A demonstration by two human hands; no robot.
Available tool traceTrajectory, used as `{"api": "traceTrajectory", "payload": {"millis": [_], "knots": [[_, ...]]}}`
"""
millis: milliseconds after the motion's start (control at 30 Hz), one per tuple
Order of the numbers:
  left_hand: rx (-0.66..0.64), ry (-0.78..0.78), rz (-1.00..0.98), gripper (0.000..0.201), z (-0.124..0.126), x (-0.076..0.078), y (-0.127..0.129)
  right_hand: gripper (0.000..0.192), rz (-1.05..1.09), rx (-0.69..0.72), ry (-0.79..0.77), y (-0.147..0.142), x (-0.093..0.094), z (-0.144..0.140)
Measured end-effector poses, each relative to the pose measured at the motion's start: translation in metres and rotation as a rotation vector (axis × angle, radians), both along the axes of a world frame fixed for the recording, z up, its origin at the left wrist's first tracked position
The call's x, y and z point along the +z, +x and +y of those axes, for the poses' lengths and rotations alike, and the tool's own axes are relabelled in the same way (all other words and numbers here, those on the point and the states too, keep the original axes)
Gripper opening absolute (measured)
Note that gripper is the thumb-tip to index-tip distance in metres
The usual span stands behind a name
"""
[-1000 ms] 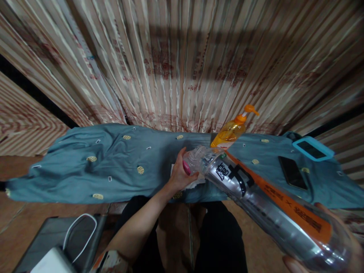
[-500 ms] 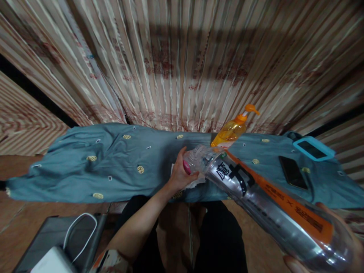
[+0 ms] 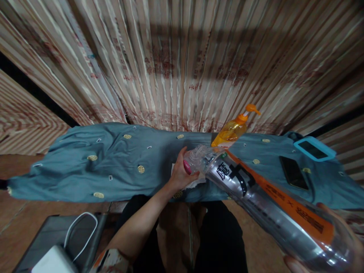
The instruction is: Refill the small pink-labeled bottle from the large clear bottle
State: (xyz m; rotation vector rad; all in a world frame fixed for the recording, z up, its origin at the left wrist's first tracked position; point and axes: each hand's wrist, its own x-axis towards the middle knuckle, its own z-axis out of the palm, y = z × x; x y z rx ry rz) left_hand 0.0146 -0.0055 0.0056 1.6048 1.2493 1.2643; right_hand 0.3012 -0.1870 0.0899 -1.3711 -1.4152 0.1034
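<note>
My right hand holds the base of a large clear plastic bottle with an orange and black label, tilted so its neck points down-left over the table. My left hand grips the bottle's neck, fingers around a pink cap at the mouth. A crumpled white tissue lies under that hand on the blue-grey cloth.
An orange pump bottle stands just behind the clear bottle. A black phone and a teal-cased device lie at the right. A white charger with cable rests on a dark surface at lower left. A striped curtain hangs behind.
</note>
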Motion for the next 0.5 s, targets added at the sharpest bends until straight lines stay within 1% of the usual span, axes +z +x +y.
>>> {"api": "traceTrajectory", "payload": {"millis": [133,333,500], "knots": [[0.001,0.001,0.007,0.118,0.0004,0.0005,0.0003,0.101,0.024,-0.008,0.004,0.0010,0.0012,0.0002],[0.001,-0.011,0.015,0.117,0.0002,0.0020,0.0008,0.103,0.037,0.005,0.002,0.0086,-0.0020,-0.0013],[0.004,0.001,-0.013,0.117,0.0000,0.0001,0.0004,0.103,0.055,-0.020,0.018,0.0056,-0.0017,0.0002]]}}
